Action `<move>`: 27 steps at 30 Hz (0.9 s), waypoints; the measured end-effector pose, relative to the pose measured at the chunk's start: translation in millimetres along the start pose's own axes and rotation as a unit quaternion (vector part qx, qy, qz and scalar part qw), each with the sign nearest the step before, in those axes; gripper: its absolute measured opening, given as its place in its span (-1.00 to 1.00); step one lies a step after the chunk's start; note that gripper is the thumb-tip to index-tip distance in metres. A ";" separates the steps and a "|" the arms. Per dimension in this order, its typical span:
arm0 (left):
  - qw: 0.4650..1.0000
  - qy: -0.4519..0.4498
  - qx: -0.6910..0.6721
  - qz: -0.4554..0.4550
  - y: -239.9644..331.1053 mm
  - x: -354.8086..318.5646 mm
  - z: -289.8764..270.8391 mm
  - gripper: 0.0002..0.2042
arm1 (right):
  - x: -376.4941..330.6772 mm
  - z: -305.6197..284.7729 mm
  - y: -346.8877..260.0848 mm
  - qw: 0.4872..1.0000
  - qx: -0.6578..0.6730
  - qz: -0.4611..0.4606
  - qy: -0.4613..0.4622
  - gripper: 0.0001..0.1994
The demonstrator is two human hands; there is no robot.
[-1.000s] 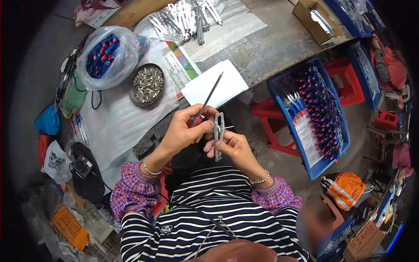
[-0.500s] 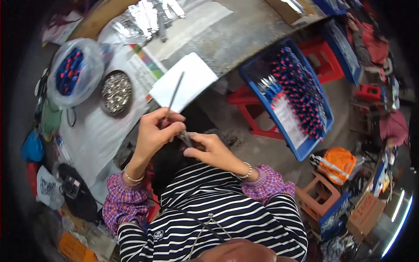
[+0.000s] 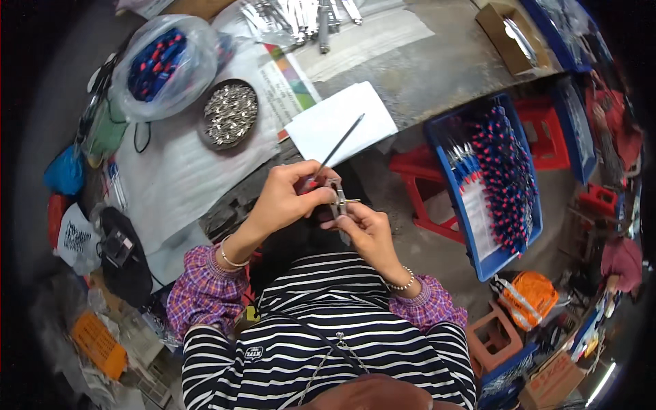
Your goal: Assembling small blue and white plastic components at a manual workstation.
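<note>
My left hand point(image 3: 290, 196) is closed around the red end of a thin dark rod point(image 3: 344, 139), which sticks up and to the right past the fingers. Its thumb and fingertips also pinch the upper part of a small silvery metal piece point(image 3: 340, 198). The fingers of my right hand point(image 3: 373, 238) grip the lower part of that piece. A thin brass-coloured pin point(image 3: 352, 201) pokes out sideways from it. Both hands meet above my lap, just off the near edge of the table. The exact kind of rod and metal piece cannot be made out.
White paper point(image 3: 339, 123) lies at the table's edge. Left of it are a bowl of small metal parts point(image 3: 231, 114) and a plastic bag of blue-and-red pieces point(image 3: 164, 61). Flat metal strips point(image 3: 301, 17) lie farther back. A blue tray point(image 3: 484, 266) rests on a red stool point(image 3: 417, 167) at right.
The view has shifted, so surroundings sit lower and farther right. The rod now leans more to the right, and the metal piece shows more clearly, with the pin visible.
</note>
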State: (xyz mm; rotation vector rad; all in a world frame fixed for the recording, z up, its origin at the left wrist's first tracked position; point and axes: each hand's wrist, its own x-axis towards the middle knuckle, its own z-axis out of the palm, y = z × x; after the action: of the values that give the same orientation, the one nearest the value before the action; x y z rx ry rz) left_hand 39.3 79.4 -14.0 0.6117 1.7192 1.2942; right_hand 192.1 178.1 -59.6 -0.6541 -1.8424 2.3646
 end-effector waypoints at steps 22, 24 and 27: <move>0.986 -0.067 -0.140 -0.054 9.0 -10.0 -7.6 -0.83 | 5.0 -7.9 -7.4 0.951 0.248 0.155 -0.098 -0.78; 0.993 0.002 -0.118 -0.029 8.5 -13.1 -1.9 -0.79 | 6.9 -2.8 -9.5 0.960 0.232 0.151 -0.051 -0.81; 0.999 0.030 -0.025 0.019 -5.9 -14.9 2.7 -0.73 | 5.3 -1.0 -7.6 0.988 0.147 0.050 0.016 -0.82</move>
State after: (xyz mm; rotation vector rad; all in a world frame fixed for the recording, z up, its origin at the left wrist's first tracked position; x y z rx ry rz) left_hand 49.8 66.9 -14.5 0.5855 1.7258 1.3906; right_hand 186.2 182.8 -54.1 -0.7581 -1.4350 2.5999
